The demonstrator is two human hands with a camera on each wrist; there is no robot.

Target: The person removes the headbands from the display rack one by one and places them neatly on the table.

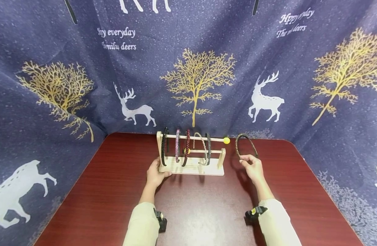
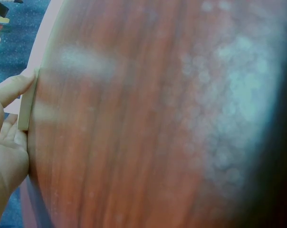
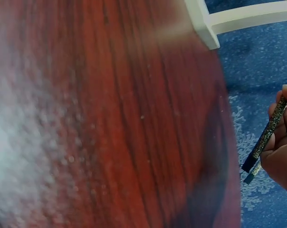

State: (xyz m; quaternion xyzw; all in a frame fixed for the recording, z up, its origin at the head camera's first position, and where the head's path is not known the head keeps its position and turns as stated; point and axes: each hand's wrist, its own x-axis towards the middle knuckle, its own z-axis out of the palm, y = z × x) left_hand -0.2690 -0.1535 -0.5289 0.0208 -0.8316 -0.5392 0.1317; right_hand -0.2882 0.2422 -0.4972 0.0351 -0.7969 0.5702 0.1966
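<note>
Wood, pale and smooth, sits in the grip of my left hand, at centre-left of the head view: thumb along the front edge, fingers around the left end of a pale wooden two-rod display stand. Rightward along its upper rod come a black toothed headband, a glittery lilac headband, a dark red beaded headband, a cream twisted headband and a dark grey sparkly headband. That rod runs left to right and ends in a round yellow knob; the lower rod points the other way, its yellow knob near the stand's middle.

Just right of the upper knob, apart from it, is the dark, gold-flecked headband, pinched near one end between thumb and fingers of my right hand. It rises from them as an upright arch, set crosswise to the rod as I judge it, so the relation that counts is arch to knob. My right hand is the nearer one to that end.

Below lies a glossy red-brown wood-grain table, glare at lower centre. Behind and at both sides hangs dark blue cloth, printed with gold trees and white deer.
</note>
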